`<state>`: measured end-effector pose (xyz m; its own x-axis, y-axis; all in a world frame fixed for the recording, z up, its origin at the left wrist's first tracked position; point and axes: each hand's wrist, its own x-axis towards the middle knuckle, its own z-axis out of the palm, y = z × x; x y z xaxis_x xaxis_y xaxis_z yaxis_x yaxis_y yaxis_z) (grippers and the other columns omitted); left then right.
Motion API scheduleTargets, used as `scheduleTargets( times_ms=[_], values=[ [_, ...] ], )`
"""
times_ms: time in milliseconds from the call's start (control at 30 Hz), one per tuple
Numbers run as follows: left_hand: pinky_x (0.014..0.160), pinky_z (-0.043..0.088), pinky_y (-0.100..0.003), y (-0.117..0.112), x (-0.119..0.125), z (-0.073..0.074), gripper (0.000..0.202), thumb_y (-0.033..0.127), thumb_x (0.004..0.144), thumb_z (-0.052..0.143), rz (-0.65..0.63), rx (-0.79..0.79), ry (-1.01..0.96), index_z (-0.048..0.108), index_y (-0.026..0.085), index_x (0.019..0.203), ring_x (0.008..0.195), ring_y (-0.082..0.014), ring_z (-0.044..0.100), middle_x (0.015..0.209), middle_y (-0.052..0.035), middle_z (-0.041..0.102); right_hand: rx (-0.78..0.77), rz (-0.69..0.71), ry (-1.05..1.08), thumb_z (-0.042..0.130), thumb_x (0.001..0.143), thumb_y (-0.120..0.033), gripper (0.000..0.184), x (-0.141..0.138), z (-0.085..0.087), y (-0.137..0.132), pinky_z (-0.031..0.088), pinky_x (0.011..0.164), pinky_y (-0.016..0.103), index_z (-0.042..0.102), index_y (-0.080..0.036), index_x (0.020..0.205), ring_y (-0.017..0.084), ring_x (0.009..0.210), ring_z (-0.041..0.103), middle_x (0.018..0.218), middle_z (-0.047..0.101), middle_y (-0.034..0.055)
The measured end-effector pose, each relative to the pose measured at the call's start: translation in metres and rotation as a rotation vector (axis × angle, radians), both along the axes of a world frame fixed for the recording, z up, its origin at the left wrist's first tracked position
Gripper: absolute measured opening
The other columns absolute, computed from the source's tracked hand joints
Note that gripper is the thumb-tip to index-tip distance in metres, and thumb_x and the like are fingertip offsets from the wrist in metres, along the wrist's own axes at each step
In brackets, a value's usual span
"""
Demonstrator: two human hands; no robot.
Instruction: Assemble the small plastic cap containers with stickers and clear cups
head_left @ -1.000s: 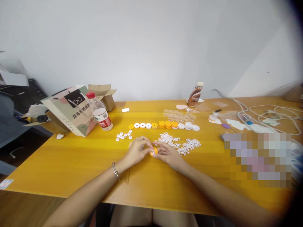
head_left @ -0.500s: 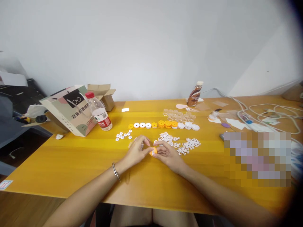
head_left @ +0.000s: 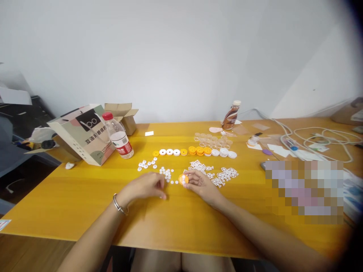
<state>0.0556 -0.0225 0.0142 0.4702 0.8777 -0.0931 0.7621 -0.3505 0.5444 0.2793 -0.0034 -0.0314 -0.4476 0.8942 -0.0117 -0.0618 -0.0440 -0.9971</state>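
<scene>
My right hand [head_left: 201, 186] pinches a round orange plastic disc [head_left: 180, 179] at its right edge, just above the table. Small white pieces show on the disc's face. To the left, my left hand [head_left: 146, 186] hovers over the table with loosely bent fingers, apart from the disc, and nothing shows in it. Beyond it lies a cluster of small white round pieces [head_left: 165, 173]. White openwork gear-like pieces [head_left: 227, 174] are spread beyond my right hand. Farther back runs a row of white and orange ring-shaped discs [head_left: 170, 152], some stacked.
Clear plastic rings [head_left: 212, 140] sit behind the row. White knobbed pieces [head_left: 146, 164] lie to the left, near a red-capped water bottle [head_left: 121, 141], a paper bag [head_left: 87, 139] and a cardboard box [head_left: 129, 121]. A brown drink bottle [head_left: 231, 118] and cables [head_left: 300, 132] are at right.
My left hand has come off the orange disc and moved left and toward me, uncovering the small white round pieces. My right hand still holds the disc in nearly the same place.
</scene>
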Motion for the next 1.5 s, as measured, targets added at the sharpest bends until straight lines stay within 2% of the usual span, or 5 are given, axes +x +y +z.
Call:
scheduleTargets(
  times_ms=[433,833,1000,1300,1500],
  values=[
    [0.053,0.035,-0.021,0.006,0.001,-0.007,0.018,0.035,0.071,0.055,0.105,-0.017,0.126,0.058,0.018,0.074,0.061,-0.0131,0.053,0.069,-0.0002,0.061,0.021,-0.004,0.004,0.068,0.061,-0.028,0.035,0.003,0.000,0.005,0.044,0.077,0.029,0.052,-0.020,0.091,0.012,0.074,0.058,0.078,0.061,0.0005],
    [0.073,0.041,-0.026,0.064,0.048,-0.006,0.016,0.029,0.078,0.047,0.101,0.384,-0.127,0.056,0.016,0.084,0.078,-0.0148,0.054,0.082,-0.0029,0.061,0.084,-0.213,0.148,0.069,0.061,-0.027,0.037,0.009,0.009,0.006,0.045,0.080,0.031,0.050,-0.021,0.093,0.013,0.076,0.059,0.084,0.062,0.0011],
    [0.082,0.040,-0.029,0.110,0.081,-0.010,0.019,0.027,0.081,0.044,0.049,0.492,-0.158,0.056,0.016,0.092,0.090,-0.0166,0.053,0.094,-0.0051,0.061,0.148,-0.229,0.182,0.067,0.064,-0.024,0.036,0.008,0.008,0.005,0.046,0.079,0.029,0.049,-0.021,0.095,0.012,0.078,0.058,0.086,0.061,0.0016],
    [0.089,0.035,-0.031,0.158,0.182,-0.015,0.026,0.029,0.080,0.048,-0.376,0.580,-0.063,0.052,0.017,0.103,0.101,-0.0186,0.049,0.106,-0.0071,0.057,0.286,-0.285,0.246,0.062,0.069,-0.022,0.032,0.009,0.016,-0.010,0.048,0.078,0.028,0.050,-0.023,0.099,0.014,0.084,0.059,0.093,0.060,0.0035],
    [0.084,0.037,-0.032,0.171,0.212,-0.031,0.012,0.016,0.078,0.046,-0.371,0.558,-0.013,0.055,0.014,0.085,0.093,-0.0187,0.049,0.095,-0.0077,0.056,0.264,-0.312,0.262,0.063,0.068,-0.021,0.034,0.009,0.015,-0.008,0.049,0.078,0.030,0.049,-0.023,0.100,0.015,0.085,0.060,0.093,0.061,0.0045]
  ],
)
